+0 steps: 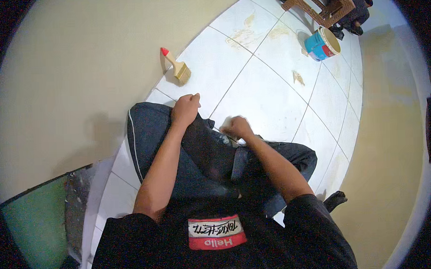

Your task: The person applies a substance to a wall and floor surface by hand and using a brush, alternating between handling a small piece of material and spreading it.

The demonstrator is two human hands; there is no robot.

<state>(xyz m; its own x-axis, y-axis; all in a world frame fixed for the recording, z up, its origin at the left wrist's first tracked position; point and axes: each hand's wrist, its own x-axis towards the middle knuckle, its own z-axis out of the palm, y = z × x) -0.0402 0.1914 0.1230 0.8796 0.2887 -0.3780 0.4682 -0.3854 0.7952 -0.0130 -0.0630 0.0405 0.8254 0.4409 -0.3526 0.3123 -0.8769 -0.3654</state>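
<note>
My left hand (186, 108) is closed above my left knee, its fingers gripping the upper edge of a black cloth (201, 147). The cloth spreads down over my lap between my crossed legs. To the right of it, my right hand (239, 128) is curled and slightly smeared by motion. A pale patch shows at its fingers, too blurred to name. Beyond my left hand, a flat paintbrush (179, 71) with a wooden handle and red tip leans near the wall, bristles on the floor.
White tiles (271, 99) with dried tan smears lie ahead. A blue paint bucket (322, 44) stands at the far right, near a brown stool (320, 6) and a dark heap (356, 12). A cream wall (89, 58) bounds the left side; another wall (381, 128) rises at right.
</note>
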